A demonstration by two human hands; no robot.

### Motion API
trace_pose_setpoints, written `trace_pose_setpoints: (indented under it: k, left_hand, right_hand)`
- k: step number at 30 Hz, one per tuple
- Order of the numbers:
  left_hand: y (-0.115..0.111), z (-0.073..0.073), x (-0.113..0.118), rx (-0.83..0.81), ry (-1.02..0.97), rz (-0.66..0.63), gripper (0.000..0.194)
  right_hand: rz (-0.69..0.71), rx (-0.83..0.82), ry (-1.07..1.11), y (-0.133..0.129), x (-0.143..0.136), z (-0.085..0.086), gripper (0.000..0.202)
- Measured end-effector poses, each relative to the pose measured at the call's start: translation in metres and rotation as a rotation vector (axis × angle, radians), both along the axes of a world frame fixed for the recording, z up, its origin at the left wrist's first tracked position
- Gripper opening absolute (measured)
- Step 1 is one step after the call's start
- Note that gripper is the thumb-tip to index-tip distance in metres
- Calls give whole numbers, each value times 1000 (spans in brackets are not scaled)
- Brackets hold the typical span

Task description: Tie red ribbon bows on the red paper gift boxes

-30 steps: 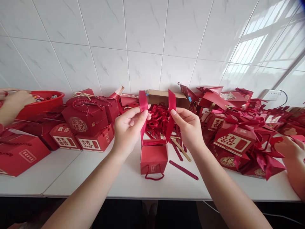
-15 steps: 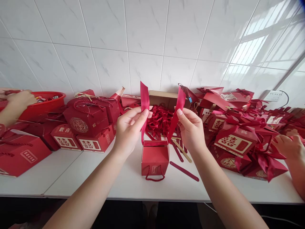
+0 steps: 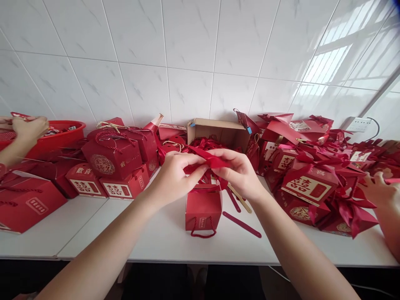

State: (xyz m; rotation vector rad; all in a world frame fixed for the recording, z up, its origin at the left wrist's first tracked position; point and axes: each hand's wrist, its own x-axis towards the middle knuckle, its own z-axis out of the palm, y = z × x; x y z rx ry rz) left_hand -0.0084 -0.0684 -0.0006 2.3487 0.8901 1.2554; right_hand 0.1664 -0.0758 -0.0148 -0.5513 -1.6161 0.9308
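A small red box with a twisted cord handle on its near side stands on the white table. Above its far edge, my left hand and my right hand meet fingertip to fingertip. Both pinch a dark red ribbon, whose two parts cross between the fingers. The ribbon's lower part lies across the top of the box. Behind my hands sits an open cardboard box with a heap of red ribbons, partly hidden by my fingers.
Red boxes are stacked at left, ribboned boxes piled at right. Flat strips lie beside the small box. Another person's hands hover at a red basin; another hand is at far right.
My hands have come together and the two upright ribbon ends now cross between them. At far right, the other person's hand has spread its fingers.
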Motion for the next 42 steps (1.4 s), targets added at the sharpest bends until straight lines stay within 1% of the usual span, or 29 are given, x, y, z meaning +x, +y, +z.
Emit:
trace_pose_setpoints:
  k: [1, 2, 4, 6, 8, 10, 12, 14, 16, 18, 19, 20, 22, 24, 26, 28, 29, 30, 32, 34, 37, 39, 41, 42]
  left_hand:
    - [1, 0, -1, 2, -1, 15, 15]
    - [1, 0, -3, -33, -24, 22, 14]
    - [3, 0, -7, -199, -123, -11, 12]
    - [5, -1, -12, -371, -249, -66, 16]
    - [7, -2, -17, -470, -344, -98, 18]
    - [7, -2, -19, -524, -395, -119, 16]
    - [7, -2, -19, -564, -411, -142, 16]
    - [5, -3, -18, -568, -401, -158, 16]
    - [3, -4, -17, -542, -366, -178, 17]
    - [0, -8, -16, -471, -323, -169, 21]
    - [-1, -10, -15, -407, -299, -133, 23]
    - [-2, -12, -14, -318, -270, -72, 26]
    - [-3, -16, -13, -81, -199, 89, 31]
    - [-1, -19, -15, 154, -116, 223, 34]
    - [3, -24, -23, 323, -40, 317, 35]
    - [6, -33, -39, 416, 10, 401, 36]
    - [7, -40, -49, 438, 30, 444, 38]
    - [8, -49, -61, 445, 47, 482, 39]
    - [7, -71, -85, 400, 93, 537, 43]
    - [4, -95, -105, 291, 155, 561, 41]
    - [1, -126, -123, 119, 234, 566, 39]
    - [3, -139, -129, 41, 249, 568, 38]
    - [6, -146, -131, -35, 261, 536, 37]
    - [8, -148, -132, -71, 270, 509, 37]
  right_hand:
    - [-23, 38, -34, -2, 0, 1, 15]
    - [-56, 85, -69, -2, 0, 1, 16]
    - [-110, 208, -166, -2, 3, 2, 24]
    - [-126, 362, -301, 0, 8, 1, 22]
    - [-140, 525, -438, 2, 14, 0, 18]
    - [-188, 659, -537, 5, 18, -2, 19]
    - [-253, 738, -593, 6, 19, -4, 20]
    - [-305, 761, -614, 7, 19, -6, 21]
    - [-328, 741, -603, 6, 17, -7, 20]
    - [-335, 682, -540, 4, 12, -9, 19]
    - [-344, 637, -486, 2, 9, -10, 18]
    - [-359, 581, -417, 2, 6, -12, 18]
    - [-404, 440, -249, 1, 0, -17, 17]
    - [-431, 250, -56, 3, -1, -22, 18]
    - [-382, 43, 152, 5, 5, -29, 19]
    - [-282, -107, 300, 5, 19, -38, 17]
    - [-240, -152, 330, 4, 29, -44, 17]
    - [-214, -188, 323, 2, 40, -52, 17]
    - [-228, -270, 249, -5, 63, -71, 20]
    - [-277, -403, 159, -14, 84, -93, 24]
    - [-355, -605, 161, -24, 107, -122, 30]
    - [-417, -674, 189, -27, 116, -133, 33]
    - [-459, -696, 191, -27, 123, -138, 33]
    - [-489, -687, 153, -27, 126, -140, 34]
